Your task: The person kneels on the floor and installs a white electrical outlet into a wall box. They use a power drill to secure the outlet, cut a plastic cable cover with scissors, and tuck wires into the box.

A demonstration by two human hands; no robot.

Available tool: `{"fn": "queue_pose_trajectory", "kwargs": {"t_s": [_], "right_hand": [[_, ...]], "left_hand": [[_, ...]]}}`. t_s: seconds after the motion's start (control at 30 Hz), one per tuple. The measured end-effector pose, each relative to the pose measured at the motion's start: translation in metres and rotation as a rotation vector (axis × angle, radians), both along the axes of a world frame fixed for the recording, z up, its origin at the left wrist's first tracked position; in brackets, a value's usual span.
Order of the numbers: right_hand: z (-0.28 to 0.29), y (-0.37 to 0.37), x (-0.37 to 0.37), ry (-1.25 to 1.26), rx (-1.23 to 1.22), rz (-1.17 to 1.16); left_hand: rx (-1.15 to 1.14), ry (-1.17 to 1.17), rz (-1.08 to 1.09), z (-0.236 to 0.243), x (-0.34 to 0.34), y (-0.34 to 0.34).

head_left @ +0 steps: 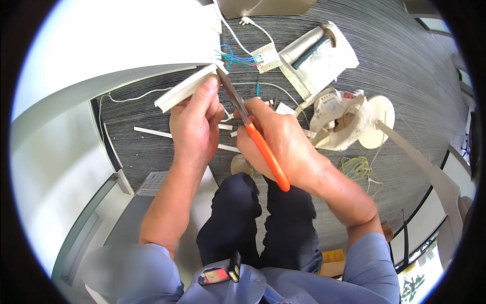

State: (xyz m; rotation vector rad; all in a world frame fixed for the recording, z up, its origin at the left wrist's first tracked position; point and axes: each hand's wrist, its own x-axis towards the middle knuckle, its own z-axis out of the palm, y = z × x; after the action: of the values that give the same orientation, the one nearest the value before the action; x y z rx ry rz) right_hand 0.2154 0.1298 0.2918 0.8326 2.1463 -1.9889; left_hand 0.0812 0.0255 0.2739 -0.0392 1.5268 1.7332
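Cutters (253, 133) with orange handles were clenched in the person's right hand (281, 147), their dark blades set against the near end of a white plastic trunking strip (188, 87). The left hand (195, 124) was wrapped round that strip, holding it up over the grey carpet (405, 71), thumb lying just beside the blades. A slip of the blades on the smooth plastic could probably have nicked that thumb; a twisted grip might have split the strip unevenly. Offcuts (152, 133) and a socket plate with coloured wires (264, 57) lay below, where a severed piece could have dropped among them.
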Motion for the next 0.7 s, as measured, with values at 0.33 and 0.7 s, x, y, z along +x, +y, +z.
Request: {"fn": "queue_pose_trajectory", "kwargs": {"t_s": [0.33, 0.7], "right_hand": [[0.197, -0.048, 0.096, -0.18, -0.24, -0.166], [0.451, -0.081, 0.12, -0.191, -0.108, -0.215]], "left_hand": [[-0.013, -0.24, 0.039, 0.175, 0.091, -0.034], [0.21, -0.422, 0.124, 0.438, 0.122, -0.052]]}}
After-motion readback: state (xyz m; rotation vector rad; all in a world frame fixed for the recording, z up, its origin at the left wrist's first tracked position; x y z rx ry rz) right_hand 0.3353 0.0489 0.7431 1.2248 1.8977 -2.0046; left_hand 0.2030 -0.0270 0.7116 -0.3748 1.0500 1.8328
